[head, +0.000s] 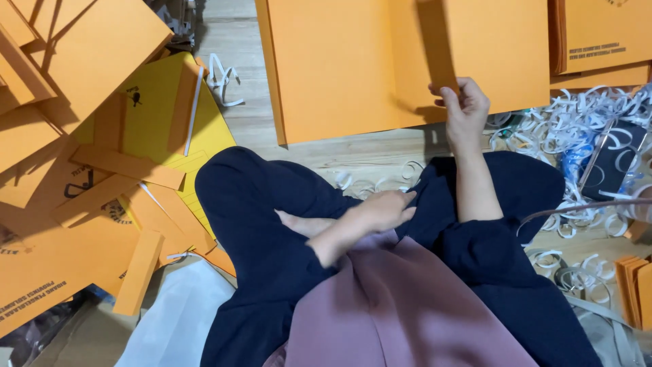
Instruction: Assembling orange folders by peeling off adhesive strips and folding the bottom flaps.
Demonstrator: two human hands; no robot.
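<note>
One orange sheet runs toward 12 o'clock from my right hand, pinched at its bottom edge; my left hand rests empty.

Dark navy trousers, mauve top, bare forearms
</note>
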